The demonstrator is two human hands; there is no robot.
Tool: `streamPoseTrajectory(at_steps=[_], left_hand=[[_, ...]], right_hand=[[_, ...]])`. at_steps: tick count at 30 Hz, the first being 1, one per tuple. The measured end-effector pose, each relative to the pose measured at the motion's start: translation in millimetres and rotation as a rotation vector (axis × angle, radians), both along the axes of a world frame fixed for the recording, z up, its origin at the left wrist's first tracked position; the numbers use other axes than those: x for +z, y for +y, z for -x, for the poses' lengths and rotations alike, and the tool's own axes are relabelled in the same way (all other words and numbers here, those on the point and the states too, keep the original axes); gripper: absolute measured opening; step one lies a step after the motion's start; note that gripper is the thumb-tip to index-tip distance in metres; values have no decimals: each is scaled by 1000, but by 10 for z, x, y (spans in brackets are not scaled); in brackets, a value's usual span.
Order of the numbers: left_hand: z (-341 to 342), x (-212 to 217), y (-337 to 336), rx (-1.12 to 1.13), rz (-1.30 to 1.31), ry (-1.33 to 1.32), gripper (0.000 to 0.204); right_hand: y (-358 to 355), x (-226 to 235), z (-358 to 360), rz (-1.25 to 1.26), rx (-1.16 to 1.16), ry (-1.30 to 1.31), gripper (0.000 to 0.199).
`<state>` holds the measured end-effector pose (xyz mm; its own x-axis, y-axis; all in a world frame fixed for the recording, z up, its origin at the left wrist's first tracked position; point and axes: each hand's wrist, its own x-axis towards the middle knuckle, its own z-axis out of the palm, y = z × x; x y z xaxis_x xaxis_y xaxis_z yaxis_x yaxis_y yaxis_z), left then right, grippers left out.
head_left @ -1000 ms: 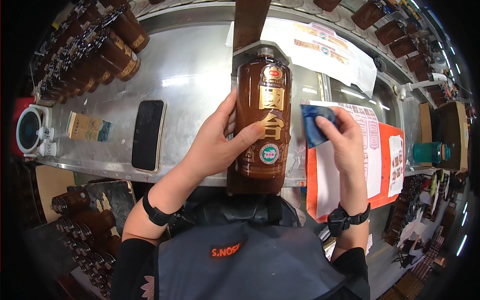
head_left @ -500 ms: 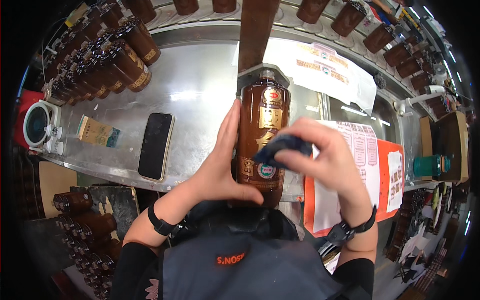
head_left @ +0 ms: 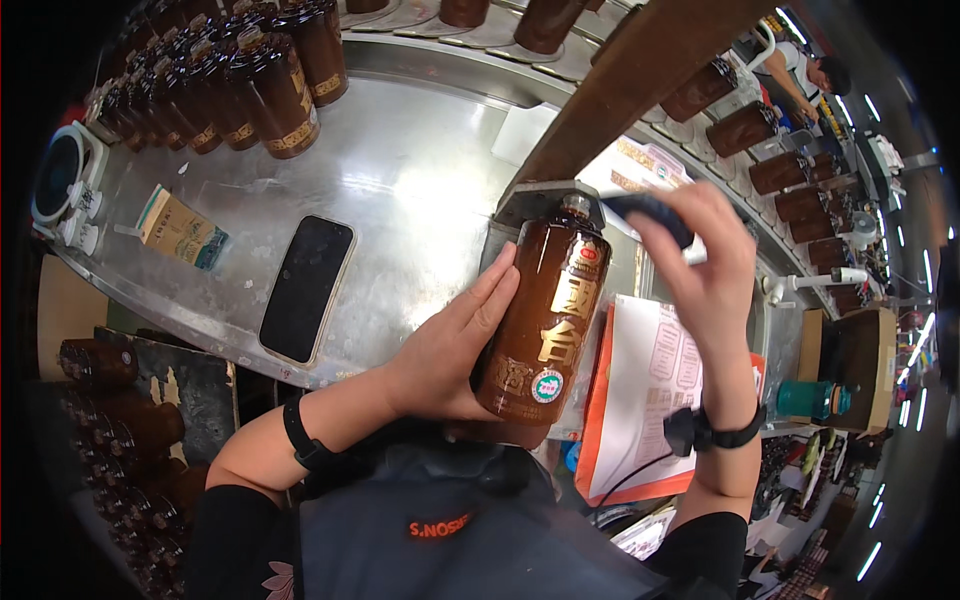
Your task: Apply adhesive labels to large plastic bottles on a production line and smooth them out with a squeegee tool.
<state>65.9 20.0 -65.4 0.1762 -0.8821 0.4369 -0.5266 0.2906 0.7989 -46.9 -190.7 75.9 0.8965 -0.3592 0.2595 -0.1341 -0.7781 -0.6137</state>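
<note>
A brown glass bottle (head_left: 548, 315) with gold lettering and a round green-and-white sticker lies in the middle, its neck pointing away and slightly right. At its shoulder is a dark metal holder (head_left: 530, 203). My left hand (head_left: 455, 345) holds the bottle's left side, fingers laid along it and the thumb partly hidden at the base. My right hand (head_left: 700, 255) is raised just right of the neck. A dark blue folded cloth (head_left: 655, 215) is pinched in its fingers, apart from the bottle's front.
A black phone (head_left: 308, 290) and a paper packet (head_left: 182, 228) lie on the metal table (head_left: 400, 130). Several brown bottles (head_left: 275, 95) stand at far left. A brown beam (head_left: 640, 75) slants over the table. Label sheets (head_left: 645, 390) on an orange folder lie at right, near a cardboard box (head_left: 870, 365).
My right hand has moved the cloth from the lower label up and right, beside the neck. In the picture, the bottle now sits more to the right and leans right.
</note>
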Motion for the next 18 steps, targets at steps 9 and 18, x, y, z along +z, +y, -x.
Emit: streamPoseTrajectory(at_steps=[9,18], left_hand=[[13,10,0,45,42,-65,118],[3,16,17,43,26,-76,120]], right_hand=[[202,32,81,-58,180,58,20],[45,-50,-30,-267,43,140,20]])
